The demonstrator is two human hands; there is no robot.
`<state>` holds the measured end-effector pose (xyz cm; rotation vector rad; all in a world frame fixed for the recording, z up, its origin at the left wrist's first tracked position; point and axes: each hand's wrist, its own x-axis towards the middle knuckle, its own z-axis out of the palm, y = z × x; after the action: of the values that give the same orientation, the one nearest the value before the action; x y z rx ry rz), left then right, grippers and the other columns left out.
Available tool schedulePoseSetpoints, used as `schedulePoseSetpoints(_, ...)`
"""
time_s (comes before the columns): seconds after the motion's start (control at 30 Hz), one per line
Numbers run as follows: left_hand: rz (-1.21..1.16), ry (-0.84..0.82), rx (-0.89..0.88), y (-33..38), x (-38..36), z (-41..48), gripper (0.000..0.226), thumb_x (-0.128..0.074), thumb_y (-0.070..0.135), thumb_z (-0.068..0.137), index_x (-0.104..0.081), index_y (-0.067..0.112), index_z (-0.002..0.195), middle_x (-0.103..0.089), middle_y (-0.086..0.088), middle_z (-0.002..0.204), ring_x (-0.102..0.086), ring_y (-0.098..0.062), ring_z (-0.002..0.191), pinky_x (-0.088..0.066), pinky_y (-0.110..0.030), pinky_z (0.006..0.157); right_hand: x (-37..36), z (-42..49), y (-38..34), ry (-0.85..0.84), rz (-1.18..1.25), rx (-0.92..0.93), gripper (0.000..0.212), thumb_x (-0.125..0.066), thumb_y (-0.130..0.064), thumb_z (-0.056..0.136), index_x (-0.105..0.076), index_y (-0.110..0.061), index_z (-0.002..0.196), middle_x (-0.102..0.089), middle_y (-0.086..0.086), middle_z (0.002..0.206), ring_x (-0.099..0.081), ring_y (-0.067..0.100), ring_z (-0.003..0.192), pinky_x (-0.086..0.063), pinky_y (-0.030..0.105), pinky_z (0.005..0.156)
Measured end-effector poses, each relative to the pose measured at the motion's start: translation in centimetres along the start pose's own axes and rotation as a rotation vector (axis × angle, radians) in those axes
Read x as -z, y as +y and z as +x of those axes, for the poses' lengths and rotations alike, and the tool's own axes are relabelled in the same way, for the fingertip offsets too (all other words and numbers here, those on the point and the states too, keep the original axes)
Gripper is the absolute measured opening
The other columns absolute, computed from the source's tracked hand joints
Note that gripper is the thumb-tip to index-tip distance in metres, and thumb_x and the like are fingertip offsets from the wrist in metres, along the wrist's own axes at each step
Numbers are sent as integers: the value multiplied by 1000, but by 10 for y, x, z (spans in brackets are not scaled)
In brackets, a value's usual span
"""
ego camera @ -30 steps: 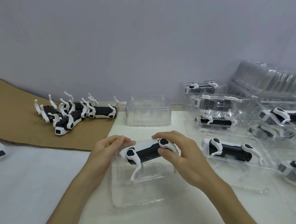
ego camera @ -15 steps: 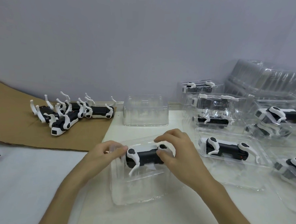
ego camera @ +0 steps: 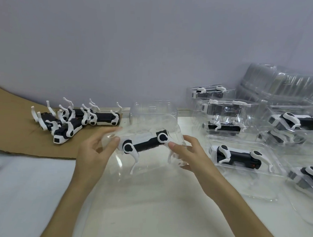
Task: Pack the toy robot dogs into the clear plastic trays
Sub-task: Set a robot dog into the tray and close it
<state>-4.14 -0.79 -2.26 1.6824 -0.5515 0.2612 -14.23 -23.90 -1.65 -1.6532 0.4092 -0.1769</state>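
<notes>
Half a second ago the clear tray [ego camera: 154,164] lay flat on the table [ego camera: 146,209] in front of the empty tray [ego camera: 153,111] that stands against the wall, and your right hand [ego camera: 190,155] was pressing down on top of the toy robot dog [ego camera: 146,144]. Now you have raised the clear tray and tipped it towards you, so that it overlaps the lower edge of the empty tray. Your hands have moved out to its two ends.

The toy robot dog sits inside the clear tray, between your hands. You see it side-on, its head end near your left hand [ego camera: 93,151], its rear hip touching your right thumb, and a white leg hanging down.

Your left hand pinches the left end of the clear tray, with the thumb on the near face and the fingers behind, blurred through the plastic. Your right hand grips the right end the same way, thumb in front and fingers curled behind and beneath.

To the left of the empty tray, the loose dogs [ego camera: 74,124] lie heaped on the cardboard sheet [ego camera: 13,133]. To its right the filled trays [ego camera: 276,160] crowd together.
</notes>
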Motion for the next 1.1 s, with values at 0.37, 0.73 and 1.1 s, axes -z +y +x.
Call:
schedulePoseSetpoints(0.37, -459, -345, 541, -9, -6, -4, 83, -82, 57, 69, -48, 31, 141, -66, -15, 129, -68, -25, 109, -53, -54, 94, 0, 1, 0, 86, 190, 207, 75, -90, -38, 52, -52, -18, 113, -66, -9, 95, -66, 6, 93, -48, 20, 78)
schedulePoseSetpoints(0.73, -250, -60, 230, -14, -20, -8, 90, -84, 53, 53, -53, 37, 136, -67, 3, 112, -64, -12, 83, -53, -21, 70, -1, 4, 5, 154, 146, 280, 72, -85, -40, 59, -50, -30, 121, -55, -15, 80, -53, 1, 70, -46, 13, 69)
schedulePoseSetpoints(1.1, -205, 35, 461, -27, -7, 2, 34, -66, 34, 91, -64, 32, 125, -68, 7, 106, -63, -19, 101, -46, -34, 77, -16, -3, 18, 102, -346, 308, 55, -70, -38, 88, -39, -35, 134, -38, -18, 141, -50, -1, 119, -40, 12, 89)
